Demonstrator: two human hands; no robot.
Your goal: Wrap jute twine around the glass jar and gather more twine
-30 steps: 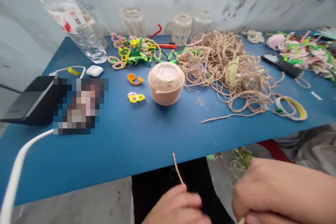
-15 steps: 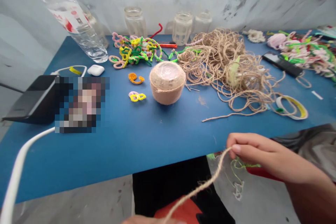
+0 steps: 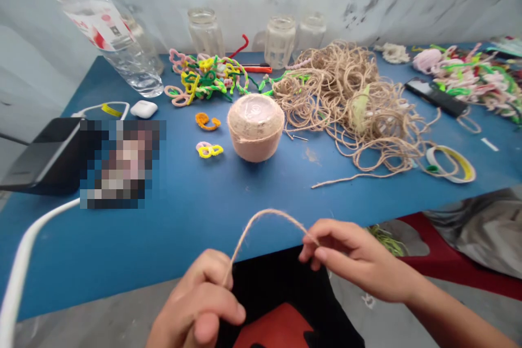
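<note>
A length of jute twine [image 3: 269, 211] arches up between my two hands, above the table's front edge. My left hand [image 3: 199, 299] is closed on one end of it, low in the view. Fingers and thumb of my right hand [image 3: 350, 255] pinch the other end. Beyond them on the table stands a rounded jar [image 3: 256, 128], wrapped in twine around its lower part, its clear bottom or lid facing up. A large tangle of jute twine [image 3: 346, 87] lies behind and right of it, with one loose end stretching toward the front.
Pipe-cleaner shapes [image 3: 207, 79] lie at the back left, near a water bottle [image 3: 118, 38] and glass jars [image 3: 280, 41]. A roll of tape [image 3: 452, 164] and a black phone-like object [image 3: 436, 97] are at right. A white cable [image 3: 30, 250] runs along the left.
My left hand has risen into view and my right hand has moved left, closer to it. The twine, stretched diagonally before, now bows upward in a slack arch.
</note>
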